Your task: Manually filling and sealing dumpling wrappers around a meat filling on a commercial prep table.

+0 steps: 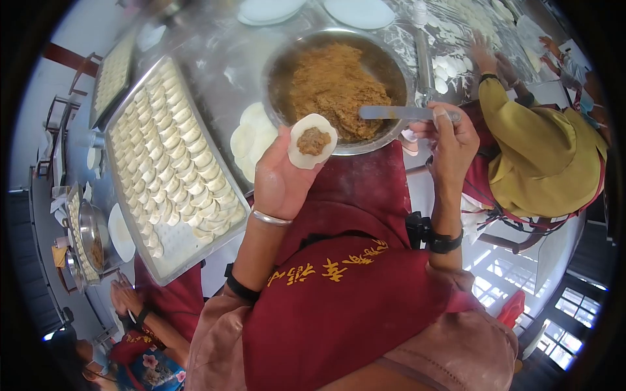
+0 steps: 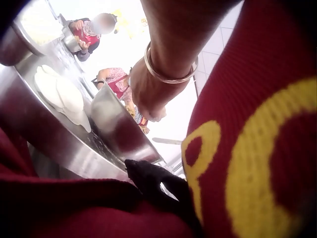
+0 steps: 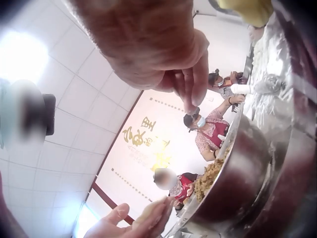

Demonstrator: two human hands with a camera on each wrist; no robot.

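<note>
My left hand (image 1: 280, 179) holds a round dumpling wrapper (image 1: 302, 156) on its fingers, thumb at the wrapper's left edge. A lump of brown filling (image 1: 313, 141) sits in the wrapper's middle. With my right hand (image 1: 450, 140) I grip a flat narrow spatula (image 1: 398, 113), its tip over the filling in a large steel bowl (image 1: 402, 85). The wrapper overlaps the bowl's near rim in the head view. Seen from the right wrist, my right hand (image 3: 148, 44) has bent fingers, and my left hand (image 3: 131, 225) is cupped low down. The left wrist view hides the wrapper.
Left of the bowl lies a stack of bare wrappers (image 1: 251, 140). A big metal tray (image 1: 176, 257) carries rows of folded dumplings. White plates (image 1: 358, 12) stand at the back. People work on both sides, one in a yellow top (image 1: 541, 156) at right.
</note>
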